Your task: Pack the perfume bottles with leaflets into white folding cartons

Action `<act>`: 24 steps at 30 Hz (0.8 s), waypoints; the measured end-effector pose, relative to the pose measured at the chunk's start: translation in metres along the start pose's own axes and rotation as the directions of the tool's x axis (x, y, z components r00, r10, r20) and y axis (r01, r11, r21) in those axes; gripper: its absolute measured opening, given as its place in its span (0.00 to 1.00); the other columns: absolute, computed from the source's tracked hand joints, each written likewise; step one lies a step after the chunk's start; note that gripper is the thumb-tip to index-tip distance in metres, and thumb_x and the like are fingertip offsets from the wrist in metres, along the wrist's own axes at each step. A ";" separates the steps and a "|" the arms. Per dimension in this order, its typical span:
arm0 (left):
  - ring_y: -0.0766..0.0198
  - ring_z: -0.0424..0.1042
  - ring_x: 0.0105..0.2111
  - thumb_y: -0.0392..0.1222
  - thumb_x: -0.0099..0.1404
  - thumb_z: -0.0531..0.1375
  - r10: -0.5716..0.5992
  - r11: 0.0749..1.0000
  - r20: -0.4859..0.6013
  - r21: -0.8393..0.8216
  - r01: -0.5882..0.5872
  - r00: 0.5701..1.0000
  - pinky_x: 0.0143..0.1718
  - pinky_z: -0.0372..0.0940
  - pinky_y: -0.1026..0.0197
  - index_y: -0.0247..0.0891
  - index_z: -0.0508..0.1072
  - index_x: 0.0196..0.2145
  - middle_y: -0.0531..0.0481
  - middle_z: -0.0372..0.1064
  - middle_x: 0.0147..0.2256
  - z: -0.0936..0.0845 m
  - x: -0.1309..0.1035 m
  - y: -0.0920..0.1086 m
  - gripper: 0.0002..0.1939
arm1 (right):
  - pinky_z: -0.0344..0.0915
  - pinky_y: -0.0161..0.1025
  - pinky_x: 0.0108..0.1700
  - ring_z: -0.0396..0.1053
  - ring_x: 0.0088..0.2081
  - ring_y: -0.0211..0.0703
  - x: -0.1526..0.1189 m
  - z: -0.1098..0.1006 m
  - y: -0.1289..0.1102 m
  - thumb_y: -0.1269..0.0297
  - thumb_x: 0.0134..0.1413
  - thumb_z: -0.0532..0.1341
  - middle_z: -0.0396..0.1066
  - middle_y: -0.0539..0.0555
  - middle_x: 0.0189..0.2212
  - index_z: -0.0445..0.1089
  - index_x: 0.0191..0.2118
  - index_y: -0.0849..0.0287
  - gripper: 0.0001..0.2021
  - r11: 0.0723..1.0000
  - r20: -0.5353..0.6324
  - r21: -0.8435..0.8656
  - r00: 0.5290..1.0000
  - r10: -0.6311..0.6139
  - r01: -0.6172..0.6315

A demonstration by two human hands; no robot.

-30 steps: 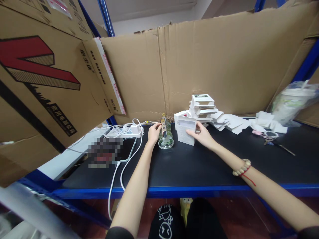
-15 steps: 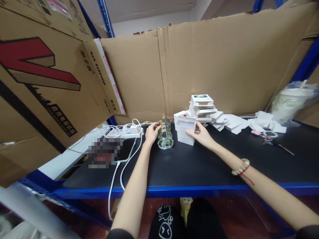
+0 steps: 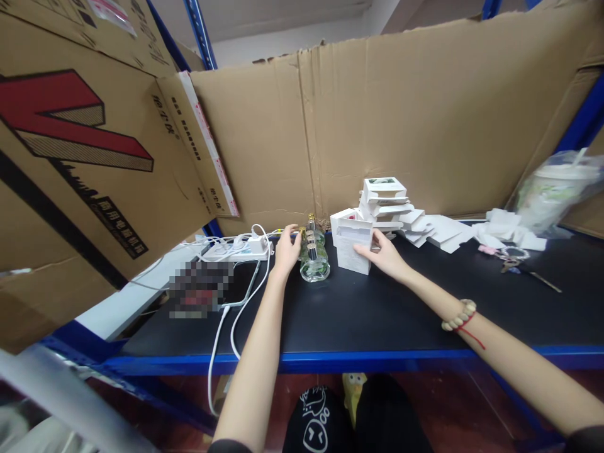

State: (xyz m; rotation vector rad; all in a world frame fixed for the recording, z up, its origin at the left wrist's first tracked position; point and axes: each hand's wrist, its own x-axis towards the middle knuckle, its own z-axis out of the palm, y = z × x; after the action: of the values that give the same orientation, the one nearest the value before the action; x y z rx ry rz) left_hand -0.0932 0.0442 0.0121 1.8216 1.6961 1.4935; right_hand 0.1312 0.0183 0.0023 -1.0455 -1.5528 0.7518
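Observation:
My left hand (image 3: 287, 250) is beside a row of glass perfume bottles (image 3: 315, 270) with gold and dark necks, its fingers stretched out and thumb apart. Whether its fingertips touch the rear bottles I cannot tell. Green shows through the glass of the front bottle. To the right, my right hand (image 3: 384, 255) grips the right edge of an upright white carton (image 3: 353, 255), thumb on its front face. The carton's top looks open. Close behind it is another white carton (image 3: 336, 228), partly hidden.
White boxes (image 3: 384, 189) are piled behind the right hand, with flattened cartons (image 3: 446, 233) beside them. Keys (image 3: 512, 267) and a bagged drink cup (image 3: 550, 195) sit at right. At left lie a power strip (image 3: 238, 250), white cables and a phone (image 3: 243, 283). A cardboard wall (image 3: 401, 113) closes the back.
My left hand has opened, its fingers moving off the gold top of a bottle and slightly left. The right hand stays on the carton. The view has shifted slightly.

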 end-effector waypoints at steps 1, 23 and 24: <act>0.62 0.69 0.37 0.34 0.59 0.53 -0.014 0.999 0.023 -0.042 0.015 1.000 0.42 0.62 0.60 0.40 0.66 0.40 0.48 0.69 0.40 0.003 0.000 0.001 0.10 | 0.66 0.50 0.46 0.69 0.41 0.47 0.000 0.000 -0.001 0.55 0.35 0.66 0.71 0.53 0.38 0.62 0.35 0.55 0.19 1.000 0.000 0.006 1.000 0.010 -0.010; 0.52 0.59 0.52 0.45 0.59 0.53 0.336 0.941 -0.193 0.097 -0.323 0.922 0.52 0.55 0.47 0.38 0.59 0.49 0.40 0.60 0.49 -0.007 -0.009 0.019 0.20 | 0.65 0.49 0.46 0.69 0.41 0.47 -0.001 0.001 -0.004 0.57 0.38 0.64 0.71 0.56 0.38 0.62 0.36 0.56 0.17 1.000 -0.016 -0.026 1.000 0.007 -0.007; 0.53 0.58 0.52 0.48 0.58 0.54 0.407 0.913 -0.123 0.062 -0.402 0.905 0.52 0.55 0.47 0.39 0.57 0.51 0.41 0.60 0.50 -0.009 -0.010 0.021 0.24 | 0.65 0.49 0.45 0.69 0.41 0.47 -0.001 0.001 -0.003 0.57 0.38 0.64 0.71 0.55 0.38 0.62 0.36 0.56 0.17 1.000 -0.016 -0.029 1.000 -0.004 0.004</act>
State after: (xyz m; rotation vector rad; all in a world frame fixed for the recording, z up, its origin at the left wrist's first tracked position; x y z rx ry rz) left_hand -0.0855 0.0257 0.0267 2.2438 1.4626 1.7872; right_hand 0.1290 0.0161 0.0046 -1.0670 -1.5555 0.7187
